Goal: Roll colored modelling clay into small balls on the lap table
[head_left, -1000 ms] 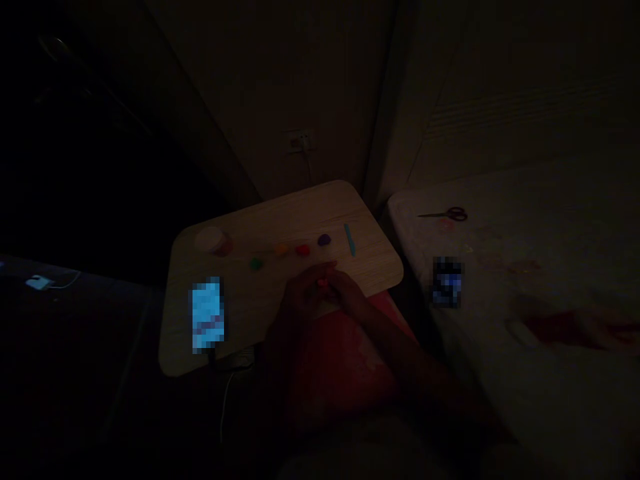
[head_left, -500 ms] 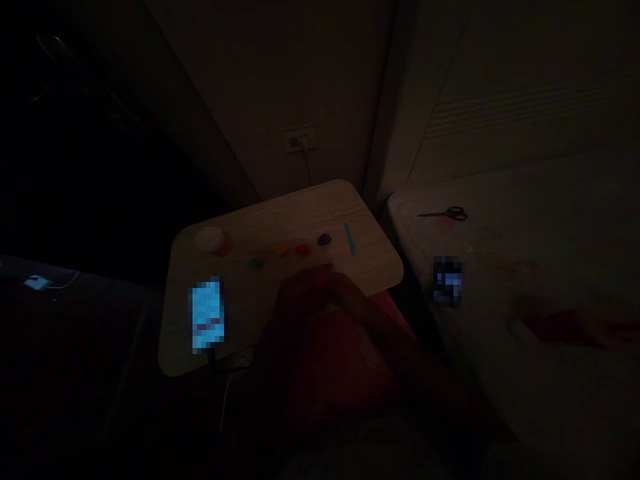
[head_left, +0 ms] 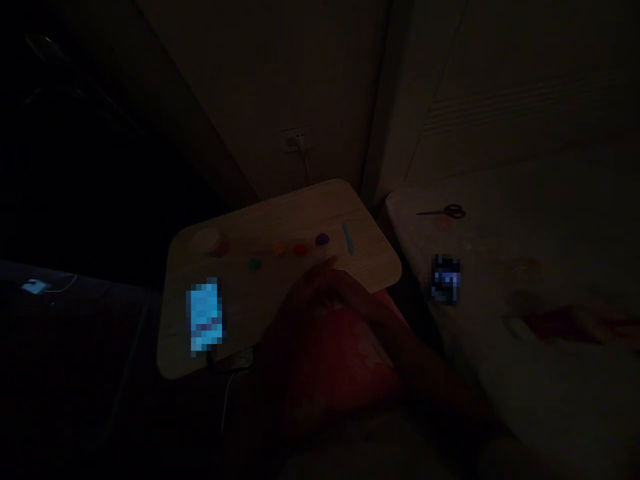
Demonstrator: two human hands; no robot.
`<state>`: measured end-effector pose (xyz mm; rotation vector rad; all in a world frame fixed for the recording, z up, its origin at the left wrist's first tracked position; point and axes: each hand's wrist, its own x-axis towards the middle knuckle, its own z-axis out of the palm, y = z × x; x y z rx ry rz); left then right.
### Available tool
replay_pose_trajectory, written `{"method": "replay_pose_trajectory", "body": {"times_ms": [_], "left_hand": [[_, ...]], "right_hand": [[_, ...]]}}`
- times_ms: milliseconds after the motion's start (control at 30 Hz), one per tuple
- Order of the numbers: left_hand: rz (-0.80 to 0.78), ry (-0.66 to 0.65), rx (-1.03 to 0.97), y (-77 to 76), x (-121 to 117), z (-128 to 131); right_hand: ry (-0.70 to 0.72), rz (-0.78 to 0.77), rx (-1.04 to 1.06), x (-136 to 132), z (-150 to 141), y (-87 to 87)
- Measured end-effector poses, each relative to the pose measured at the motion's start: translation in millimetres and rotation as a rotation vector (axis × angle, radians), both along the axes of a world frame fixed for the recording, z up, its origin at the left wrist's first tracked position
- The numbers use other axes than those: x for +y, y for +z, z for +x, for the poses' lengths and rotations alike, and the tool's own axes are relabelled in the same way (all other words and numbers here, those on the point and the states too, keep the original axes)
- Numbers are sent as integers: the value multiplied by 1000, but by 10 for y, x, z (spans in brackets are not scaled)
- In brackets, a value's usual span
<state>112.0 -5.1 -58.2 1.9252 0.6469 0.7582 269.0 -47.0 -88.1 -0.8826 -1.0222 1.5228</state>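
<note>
My left hand (head_left: 306, 291) and my right hand (head_left: 346, 287) are pressed together at the front edge of a small light wood table (head_left: 300, 207). Their fingers overlap, and whatever lies between the palms is hidden in the dark. Just beyond them, small lumps that look like modelling clay sit in a loose row: green (head_left: 255, 265), orange (head_left: 279, 249), red (head_left: 301, 250) and purple (head_left: 323, 239). To the right of the purple lump lies a flat blue strip-like tool (head_left: 349, 239).
A pale round tub (head_left: 207, 241) stands at the table's left. Near it glows a pixelated screen (head_left: 205, 317). On the pale surface at right lie scissors (head_left: 447, 212) and a second pixelated device (head_left: 446, 279). A plug sits in a wall socket (head_left: 297, 140).
My joined hands have shifted slightly against each other, with fingertips now reaching a little farther up over the table. The lumps and tool stay in place; the view moves slightly.
</note>
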Motion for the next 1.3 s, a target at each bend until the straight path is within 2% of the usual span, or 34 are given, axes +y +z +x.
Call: {"method": "replay_pose_trajectory", "body": {"times_ms": [167, 300, 533, 700, 933, 1100, 1300], "left_hand": [[65, -115, 35, 84, 138, -120], [55, -140, 2, 118, 163, -143], [-63, -46, 100, 266, 3, -120], [-90, -29, 65, 166, 9, -110], [-57, 162, -23, 36, -65, -48], [-17, 223, -10, 9, -70, -66], [69, 220, -28, -6, -79, -89]], "right_hand": [[128, 120, -138, -78, 80, 114], [238, 135, -111, -82, 68, 129], [152, 89, -99, -60, 19, 85], [118, 91, -72, -98, -16, 106], [44, -37, -43, -91, -95, 112], [32, -124, -45, -68, -103, 125], [15, -45, -199, -104, -89, 184]]}}
